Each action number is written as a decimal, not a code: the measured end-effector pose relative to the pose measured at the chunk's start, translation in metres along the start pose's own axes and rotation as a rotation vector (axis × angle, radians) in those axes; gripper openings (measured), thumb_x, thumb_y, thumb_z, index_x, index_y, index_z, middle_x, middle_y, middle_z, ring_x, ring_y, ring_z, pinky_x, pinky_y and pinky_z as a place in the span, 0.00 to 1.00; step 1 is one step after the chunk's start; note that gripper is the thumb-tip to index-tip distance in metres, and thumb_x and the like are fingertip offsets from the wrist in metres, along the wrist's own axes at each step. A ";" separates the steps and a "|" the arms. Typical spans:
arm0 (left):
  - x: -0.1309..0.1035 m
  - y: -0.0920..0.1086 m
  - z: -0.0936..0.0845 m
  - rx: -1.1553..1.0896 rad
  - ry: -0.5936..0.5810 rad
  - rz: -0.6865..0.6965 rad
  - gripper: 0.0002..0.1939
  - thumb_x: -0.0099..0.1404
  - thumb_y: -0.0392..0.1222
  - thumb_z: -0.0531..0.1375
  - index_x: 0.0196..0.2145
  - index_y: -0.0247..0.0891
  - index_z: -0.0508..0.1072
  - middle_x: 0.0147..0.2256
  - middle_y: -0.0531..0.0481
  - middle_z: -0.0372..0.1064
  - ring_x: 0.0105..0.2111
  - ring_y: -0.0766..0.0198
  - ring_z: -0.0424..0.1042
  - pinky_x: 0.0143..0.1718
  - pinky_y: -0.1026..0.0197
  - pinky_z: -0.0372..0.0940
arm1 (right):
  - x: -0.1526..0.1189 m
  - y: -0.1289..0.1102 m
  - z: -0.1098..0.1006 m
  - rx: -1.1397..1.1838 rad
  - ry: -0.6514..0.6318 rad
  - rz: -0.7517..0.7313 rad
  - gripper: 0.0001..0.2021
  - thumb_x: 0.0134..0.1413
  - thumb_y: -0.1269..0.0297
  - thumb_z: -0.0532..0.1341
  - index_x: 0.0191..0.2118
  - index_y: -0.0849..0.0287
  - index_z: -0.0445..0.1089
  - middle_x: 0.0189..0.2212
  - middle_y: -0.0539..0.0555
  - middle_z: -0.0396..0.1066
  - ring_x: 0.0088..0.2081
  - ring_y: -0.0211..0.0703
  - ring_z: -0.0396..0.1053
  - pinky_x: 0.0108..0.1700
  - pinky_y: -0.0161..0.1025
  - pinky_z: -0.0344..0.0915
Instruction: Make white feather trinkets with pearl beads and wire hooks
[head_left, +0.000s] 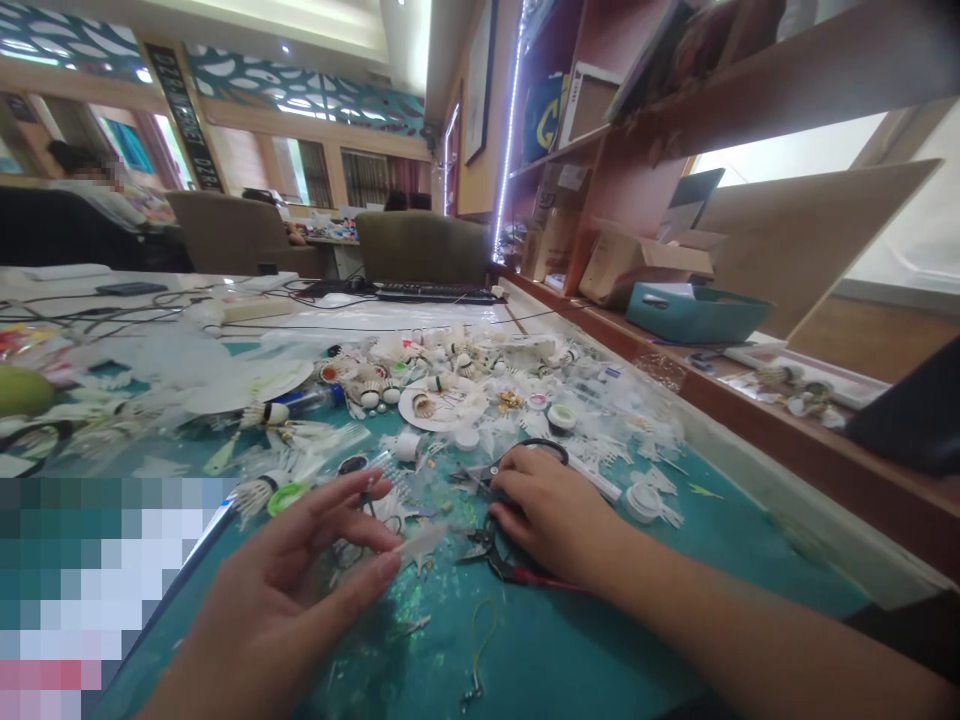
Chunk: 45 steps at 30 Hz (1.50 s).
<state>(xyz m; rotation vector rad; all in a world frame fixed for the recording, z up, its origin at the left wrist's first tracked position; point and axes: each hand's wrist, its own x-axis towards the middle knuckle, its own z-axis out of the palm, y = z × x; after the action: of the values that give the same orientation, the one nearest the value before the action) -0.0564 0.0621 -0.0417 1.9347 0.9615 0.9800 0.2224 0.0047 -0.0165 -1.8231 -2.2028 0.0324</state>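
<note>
My left hand (300,570) is closed in a pinch, thumb and fingertips holding a small whitish translucent feather piece (422,541) above the mat. My right hand (551,505) lies low on the mat with its fingers curled over a pair of scissors (555,447); a black handle loop shows behind the knuckles and the blades point left. Beside the thumb, pliers (482,546) with dark jaws and red-edged handles lie partly under this hand. In front of me a thin yellow-green cord loop (484,640) with a small metal clasp rests on the green mat (585,660).
Several shuttlecocks (370,394) and loose feather pieces crowd the table's middle, around a white plate (431,418). A white round jar (643,500) stands right. A pixelated screen-like area (75,600) covers the lower left. Beyond are a keyboard (435,292) and a teal bin (697,312).
</note>
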 end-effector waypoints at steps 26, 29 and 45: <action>-0.013 0.012 0.012 0.267 -0.044 0.497 0.26 0.64 0.37 0.66 0.57 0.59 0.70 0.35 0.64 0.82 0.56 0.60 0.77 0.72 0.53 0.56 | 0.010 0.033 -0.026 0.561 0.251 0.055 0.14 0.62 0.73 0.52 0.45 0.59 0.74 0.31 0.54 0.75 0.35 0.46 0.73 0.40 0.45 0.71; -0.014 0.014 0.017 0.171 0.014 0.435 0.24 0.64 0.37 0.65 0.55 0.61 0.73 0.33 0.63 0.81 0.54 0.57 0.78 0.70 0.48 0.58 | 0.018 0.045 -0.029 0.795 0.374 0.125 0.15 0.63 0.63 0.57 0.53 0.56 0.71 0.42 0.56 0.77 0.36 0.43 0.76 0.39 0.44 0.75; -0.010 0.008 0.010 0.204 -0.073 0.278 0.21 0.67 0.44 0.65 0.56 0.60 0.71 0.37 0.63 0.80 0.44 0.62 0.82 0.71 0.52 0.54 | 0.027 0.102 -0.029 0.848 0.615 0.404 0.24 0.60 0.38 0.63 0.33 0.56 0.73 0.17 0.44 0.65 0.21 0.39 0.62 0.28 0.38 0.61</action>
<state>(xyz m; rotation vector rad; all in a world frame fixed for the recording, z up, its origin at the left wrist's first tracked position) -0.0498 0.0469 -0.0421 2.3050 0.7899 0.9868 0.3224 0.0468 -0.0026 -1.4584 -1.1139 0.3701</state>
